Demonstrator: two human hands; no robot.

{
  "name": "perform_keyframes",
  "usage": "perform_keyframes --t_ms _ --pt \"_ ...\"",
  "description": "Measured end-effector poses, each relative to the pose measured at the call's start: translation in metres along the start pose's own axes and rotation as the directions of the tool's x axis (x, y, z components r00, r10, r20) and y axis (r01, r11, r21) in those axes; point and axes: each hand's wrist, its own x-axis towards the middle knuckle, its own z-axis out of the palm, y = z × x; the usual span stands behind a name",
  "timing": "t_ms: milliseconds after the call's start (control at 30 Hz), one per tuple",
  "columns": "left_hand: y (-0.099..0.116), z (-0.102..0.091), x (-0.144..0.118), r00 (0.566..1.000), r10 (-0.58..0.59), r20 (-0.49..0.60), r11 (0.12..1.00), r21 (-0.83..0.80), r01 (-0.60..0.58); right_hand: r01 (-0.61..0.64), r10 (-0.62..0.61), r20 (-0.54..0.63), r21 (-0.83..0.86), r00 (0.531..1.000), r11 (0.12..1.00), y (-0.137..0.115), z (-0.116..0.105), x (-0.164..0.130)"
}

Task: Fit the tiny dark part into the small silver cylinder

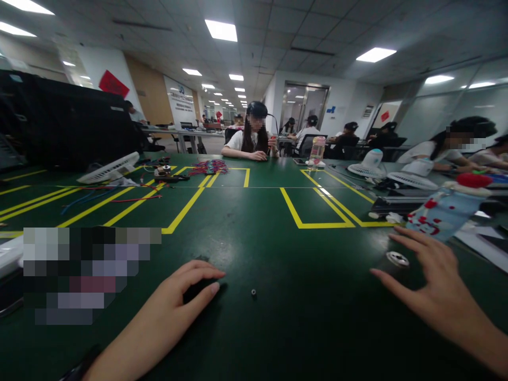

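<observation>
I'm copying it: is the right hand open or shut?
Open: the right hand has thumb and fingers spread, a round metal part between.

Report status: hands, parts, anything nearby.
Left hand apparently empty. Right hand open around round metal part; contact unclear. Small part on table between hands. Blue item just beyond right hand.

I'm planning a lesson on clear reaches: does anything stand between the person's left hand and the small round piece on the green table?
Nothing visible does. From the left hand, only green tabletop shows before the small round piece, to its right.
</observation>
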Motion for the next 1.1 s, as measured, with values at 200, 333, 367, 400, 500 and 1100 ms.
perform_keyframes --t_ms 200,333,367,400,500,1100 --pt "0.002 0.004 -0.001 1.0 0.007 -0.012 1.0 0.024 -0.007 0.204 -0.397 0.308 0.507 0.865 0.838 -0.137 0.028 0.041" --pt "0.0 0.004 -0.004 0.999 0.03 -0.022 0.999 0.037 -0.029 0.203 -0.529 0.381 0.633 0.758 0.747 -0.19 0.051 0.051" --pt "0.0 0.004 -0.005 0.999 0.034 -0.023 0.999 0.041 -0.034 0.206 -0.541 0.384 0.64 0.749 0.74 -0.191 0.051 0.052" --pt "0.001 0.004 -0.005 0.999 0.039 -0.022 0.998 0.045 -0.038 0.196 -0.532 0.389 0.639 0.752 0.744 -0.187 0.047 0.052" --pt "0.002 0.004 -0.004 1.0 0.03 -0.008 0.998 0.051 -0.03 0.126 -0.407 0.409 0.561 0.817 0.818 -0.148 0.023 0.053" --pt "-0.002 0.008 -0.003 1.0 0.009 0.019 0.997 0.081 -0.011 -0.43 0.392 0.475 -0.03 0.788 0.902 0.033 -0.041 0.023"
